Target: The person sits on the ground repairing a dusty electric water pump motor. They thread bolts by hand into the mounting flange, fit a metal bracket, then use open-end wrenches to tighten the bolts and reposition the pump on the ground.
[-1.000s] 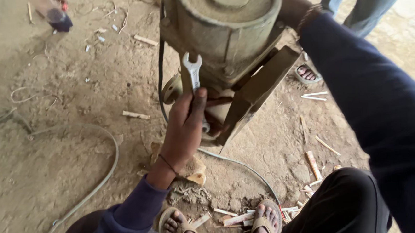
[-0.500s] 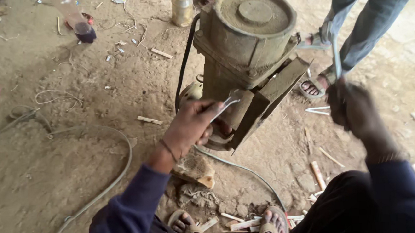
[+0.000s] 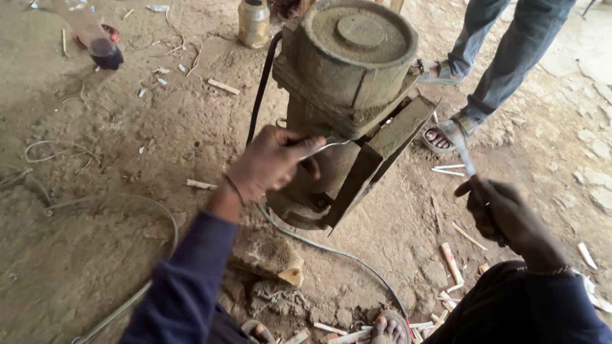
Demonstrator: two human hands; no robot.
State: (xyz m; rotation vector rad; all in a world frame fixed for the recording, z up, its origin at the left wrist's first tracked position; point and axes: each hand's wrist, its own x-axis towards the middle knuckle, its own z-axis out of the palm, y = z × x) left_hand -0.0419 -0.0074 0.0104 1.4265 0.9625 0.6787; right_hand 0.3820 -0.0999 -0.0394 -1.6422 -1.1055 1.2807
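I'm squatting on a bare dirt floor (image 3: pixel 79 278) littered with wood chips, with a thin hose curling off toward 9 o'clock and a pale stone slab edge at 3 o'clock. A dusty old motor (image 3: pixel 347 98) stands in front of me at 12 o'clock, its round capped end tipped up toward me and its long axis leaning away to the upper right; a black cable runs down its left side. My left hand (image 3: pixel 270 163) is closed around a flat metal wrench (image 3: pixel 322 148), pressed against the motor's side; the wrench lies almost level, its free end pointing toward 3 o'clock. My right hand (image 3: pixel 503 209), at 4 o'clock and well apart from the motor, grips a slim metal tool (image 3: pixel 465 159) that points up toward 12 o'clock. Another person's jeans and sandalled feet (image 3: pixel 445 131) stand just beyond the motor at 1 o'clock. A small metal can (image 3: pixel 253 19) sits at 11 o'clock, and a plastic bottle (image 3: pixel 92 33) farther left.
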